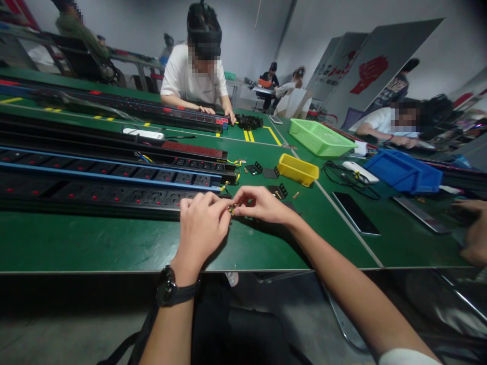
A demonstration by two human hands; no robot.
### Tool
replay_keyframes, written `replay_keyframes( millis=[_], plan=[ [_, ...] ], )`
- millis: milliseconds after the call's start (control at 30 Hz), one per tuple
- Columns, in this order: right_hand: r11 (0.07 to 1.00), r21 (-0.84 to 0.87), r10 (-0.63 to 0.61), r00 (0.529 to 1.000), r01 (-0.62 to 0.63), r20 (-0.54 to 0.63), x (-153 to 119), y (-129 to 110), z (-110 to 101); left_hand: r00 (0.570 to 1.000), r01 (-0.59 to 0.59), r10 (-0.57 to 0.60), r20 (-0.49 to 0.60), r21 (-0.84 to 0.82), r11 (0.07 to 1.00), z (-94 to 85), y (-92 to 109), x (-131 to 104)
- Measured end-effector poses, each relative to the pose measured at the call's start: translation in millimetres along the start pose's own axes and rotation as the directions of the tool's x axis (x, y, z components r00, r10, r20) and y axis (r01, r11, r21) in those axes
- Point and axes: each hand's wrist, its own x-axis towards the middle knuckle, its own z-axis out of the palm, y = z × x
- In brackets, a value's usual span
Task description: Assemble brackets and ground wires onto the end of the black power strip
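My left hand (205, 223) lies over the right end of the nearest black power strip (125, 195), thumb and fingers closed at a small yellow-green wire end (231, 209). From the right, my right hand (261, 204) meets it, thumb and forefinger pinched on the same small piece. The exact fitting between the fingertips is too small to make out. Behind lies a blue-edged power strip (163, 175) with yellow-green wires at its end. Small black end plates (271, 173) and a brass-coloured screw (296, 194) lie just beyond my right hand.
A yellow bin (299, 170), a green basket (321, 138) and a blue bin (403, 171) stand to the right. Nearby lie a phone (355, 213) and a black cable (350, 177). Across the table a person (198, 76) handles another strip; a hand (475, 228) shows at the right edge.
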Motion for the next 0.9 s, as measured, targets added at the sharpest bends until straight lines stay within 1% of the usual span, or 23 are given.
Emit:
replay_keyframes(
  millis=[67, 200, 567, 767, 900],
  plan=[
    [0.999, -0.038, -0.023, 1.0, 0.022, -0.014, -0.6, -1.2, 0.1, 1.0, 0.007, -0.007, -0.004, -0.002, 1.0, 0.1, 0.7, 0.0],
    [0.996, -0.061, -0.067, 0.997, 0.065, -0.029, -0.9, -3.2, -0.3, 0.999, 0.03, -0.03, -0.019, -0.001, 1.0, 0.8, 2.1, 0.7],
    [0.982, -0.143, -0.126, 0.992, 0.126, 0.006, -2.0, -6.2, 0.0, 0.999, 0.045, -0.046, -0.024, -0.034, 0.998, 0.1, 4.1, 1.3],
    [0.978, -0.162, -0.129, 0.992, 0.13, 0.013, -1.1, -6.1, 2.3, 0.999, 0.04, -0.041, -0.009, -0.049, 0.998, -0.3, 2.3, 1.2],
    [0.977, -0.174, -0.123, 0.992, 0.124, 0.016, -0.4, -5.5, 2.8, 0.999, 0.046, -0.047, -0.02, -0.066, 0.997, 0.0, 1.5, 1.1]
  ],
)
